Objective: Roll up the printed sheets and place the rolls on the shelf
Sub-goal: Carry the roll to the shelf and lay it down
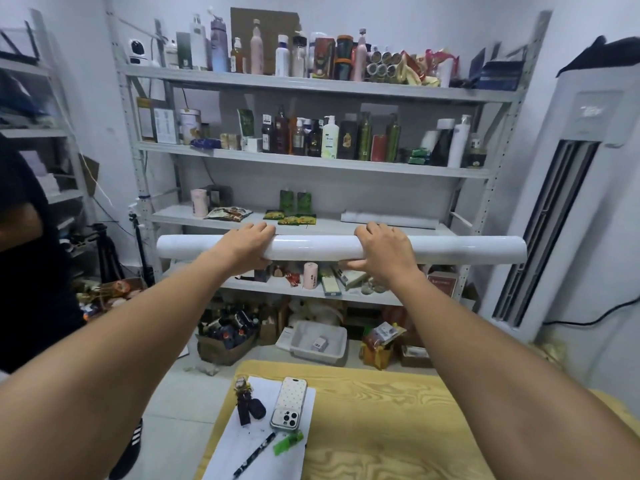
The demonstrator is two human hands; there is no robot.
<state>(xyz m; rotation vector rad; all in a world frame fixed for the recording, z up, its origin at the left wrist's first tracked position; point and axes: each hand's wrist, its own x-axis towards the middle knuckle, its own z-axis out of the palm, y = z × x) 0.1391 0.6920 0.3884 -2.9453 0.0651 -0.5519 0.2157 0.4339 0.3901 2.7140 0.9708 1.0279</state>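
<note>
Both our arms are stretched out toward the shelving unit [311,83], and the white roll [311,248] is up in the air between us and it, right at mid-frame. Our left hand [247,249] grips it left of centre and our right hand [381,252] right of centre. On each, the fingers [263,227] curl over the top of the tube and the thumb tucks underneath, so both hands are wrapped round the paper. The roll lies level, its long axis running straight across the frame from left to right. That sets it parallel to the front edge of the third shelf [332,226], which shows just above the roll in the picture. More tube sticks out past the right hand than past the left.

The next move hangs on this, we reckon: the shelf lies straight ahead of the fingers, so the roll would go forward over the lip sideways-on, with both hands about equally near. On that shelf a second white roll [389,218] already lies toward the right, also lengthwise, with green snack packets [296,219] further left. We judge the rolling done for this sheet and the placing under way.

At the bottom of the frame, the wood-grain counter [398,427] carries a phone [289,403], keys [247,403] and a pen [254,455] on a white sheet [232,441].
</note>
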